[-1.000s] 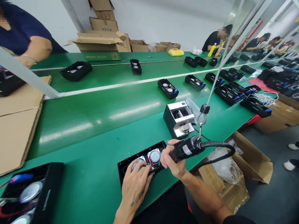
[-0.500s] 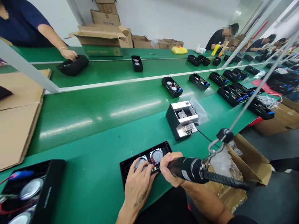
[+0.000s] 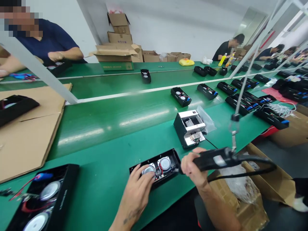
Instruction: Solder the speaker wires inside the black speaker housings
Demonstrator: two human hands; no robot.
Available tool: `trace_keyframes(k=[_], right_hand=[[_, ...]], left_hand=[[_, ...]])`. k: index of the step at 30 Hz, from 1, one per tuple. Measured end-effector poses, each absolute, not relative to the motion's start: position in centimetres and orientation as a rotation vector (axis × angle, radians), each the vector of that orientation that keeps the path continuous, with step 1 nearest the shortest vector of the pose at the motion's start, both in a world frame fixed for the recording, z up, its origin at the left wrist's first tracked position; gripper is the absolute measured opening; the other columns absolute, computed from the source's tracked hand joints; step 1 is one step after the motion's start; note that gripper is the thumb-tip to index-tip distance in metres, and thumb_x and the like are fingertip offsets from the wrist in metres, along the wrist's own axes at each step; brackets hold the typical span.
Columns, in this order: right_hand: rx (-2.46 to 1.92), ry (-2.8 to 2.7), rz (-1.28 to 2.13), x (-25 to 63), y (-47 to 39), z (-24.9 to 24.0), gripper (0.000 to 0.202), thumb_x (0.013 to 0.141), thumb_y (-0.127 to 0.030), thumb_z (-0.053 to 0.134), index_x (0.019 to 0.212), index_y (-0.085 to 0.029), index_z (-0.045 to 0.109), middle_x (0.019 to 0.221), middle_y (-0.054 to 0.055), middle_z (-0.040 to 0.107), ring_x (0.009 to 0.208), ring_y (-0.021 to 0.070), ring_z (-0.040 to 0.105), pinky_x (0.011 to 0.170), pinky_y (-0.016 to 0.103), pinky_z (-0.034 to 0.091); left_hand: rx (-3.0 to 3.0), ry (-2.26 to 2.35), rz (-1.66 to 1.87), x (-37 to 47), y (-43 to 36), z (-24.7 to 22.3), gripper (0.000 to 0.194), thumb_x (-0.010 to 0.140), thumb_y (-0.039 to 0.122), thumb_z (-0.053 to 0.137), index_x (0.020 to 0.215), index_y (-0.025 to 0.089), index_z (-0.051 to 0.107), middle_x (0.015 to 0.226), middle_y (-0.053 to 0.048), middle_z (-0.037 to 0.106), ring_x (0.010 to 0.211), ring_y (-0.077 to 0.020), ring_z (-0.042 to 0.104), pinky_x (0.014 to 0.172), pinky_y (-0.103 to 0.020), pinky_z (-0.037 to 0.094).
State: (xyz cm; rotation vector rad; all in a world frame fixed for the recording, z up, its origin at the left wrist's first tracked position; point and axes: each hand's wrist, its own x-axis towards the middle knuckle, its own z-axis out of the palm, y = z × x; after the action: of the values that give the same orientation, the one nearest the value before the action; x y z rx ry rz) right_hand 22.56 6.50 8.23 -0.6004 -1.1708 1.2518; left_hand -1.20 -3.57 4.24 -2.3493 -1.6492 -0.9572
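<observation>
A black speaker housing with two round silver speakers and red wires lies open on the green bench. My left hand rests on its left part, fingers bent over the left speaker; whether they pinch anything is hidden. The right speaker is uncovered. My right hand is wrapped round a black electric screwdriver, which hangs from a metal hook and cable. The tool lies nearly level, its tip by the housing's right end.
A black and silver machine stands behind the housing. Another open housing is at the near left, beside cardboard. More housings line the belt. A person works across it. Open boxes stand at right.
The screwdriver and my right hand have moved right, off the housing's edge, and the tool has levelled. My left hand stays on the housing. The view has shifted, and the person opposite has moved their housing left.
</observation>
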Motion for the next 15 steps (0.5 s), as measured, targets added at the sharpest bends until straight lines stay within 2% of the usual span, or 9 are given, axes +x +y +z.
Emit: trace_keyframes(k=[2,4,7,9,11,13,15], right_hand=[[-0.617,-1.057,1.131,24.1,8.0,8.7,0.033,0.1,-0.035,0.073,0.126,-0.034,0.052,0.06,-0.013,0.047,0.04,0.0114,0.041,0.042,0.026,0.041],[-0.742,-1.005,1.046,25.7,9.6,8.6,0.04,0.097,-0.034,0.077,0.129,-0.03,0.053,0.061,-0.013,0.05,0.042,0.0111,0.045,0.046,0.026,0.043],[-0.992,-1.059,0.971,27.2,12.0,7.0,0.044,0.094,-0.035,0.08,0.129,-0.025,0.057,0.06,-0.012,0.054,0.046,0.0125,0.05,0.052,0.028,0.047],[-1.123,-1.148,0.92,27.6,13.0,5.4,0.05,0.09,-0.037,0.084,0.131,-0.022,0.059,0.071,-0.006,0.066,0.059,0.0174,0.063,0.064,0.034,0.057],[-1.18,-1.219,0.829,27.8,13.4,3.7,0.063,0.086,-0.039,0.086,0.139,-0.021,0.058,0.102,0.007,0.077,0.091,0.0265,0.075,0.086,0.045,0.063],[-1.194,-1.239,0.675,27.8,13.0,1.9,0.075,0.086,-0.041,0.086,0.15,-0.022,0.052,0.133,0.016,0.071,0.119,0.0341,0.072,0.104,0.055,0.06],[-1.227,-1.22,0.475,27.8,11.9,-0.1,0.066,0.09,-0.042,0.082,0.147,-0.022,0.056,0.133,0.018,0.068,0.12,0.0363,0.07,0.106,0.059,0.058]], left_hand=[[-2.308,-1.633,-0.901,-4.6,-4.4,3.9,0.039,0.097,0.001,0.05,0.125,0.022,0.067,0.116,-0.006,0.082,0.131,-0.0287,0.069,0.12,-0.056,0.05],[-2.327,-1.558,-0.746,-7.9,-5.0,3.3,0.048,0.091,-0.003,0.047,0.124,0.023,0.069,0.125,-0.006,0.081,0.14,-0.032,0.063,0.12,-0.059,0.049],[-2.381,-1.442,-0.566,-10.5,-5.4,2.6,0.043,0.09,0.001,0.052,0.117,0.027,0.073,0.13,-0.004,0.079,0.144,-0.0336,0.06,0.123,-0.06,0.046],[-2.369,-1.46,-0.582,-10.7,-5.5,2.3,0.035,0.092,0.004,0.055,0.111,0.028,0.073,0.12,-0.003,0.081,0.134,-0.0308,0.066,0.128,-0.061,0.042],[-2.361,-1.459,-0.648,-10.3,-5.3,2.1,0.03,0.094,0.005,0.055,0.104,0.028,0.072,0.104,-0.001,0.081,0.115,-0.025,0.073,0.134,-0.062,0.034],[-2.383,-1.398,-0.702,-10.0,-4.7,1.8,0.028,0.095,0.006,0.054,0.1,0.029,0.068,0.091,0.002,0.077,0.097,-0.0204,0.072,0.137,-0.06,0.029],[-2.433,-1.335,-0.759,-9.9,-3.0,1.4,0.026,0.097,0.007,0.053,0.099,0.029,0.066,0.085,0.004,0.073,0.087,-0.0187,0.069,0.133,-0.054,0.038]])
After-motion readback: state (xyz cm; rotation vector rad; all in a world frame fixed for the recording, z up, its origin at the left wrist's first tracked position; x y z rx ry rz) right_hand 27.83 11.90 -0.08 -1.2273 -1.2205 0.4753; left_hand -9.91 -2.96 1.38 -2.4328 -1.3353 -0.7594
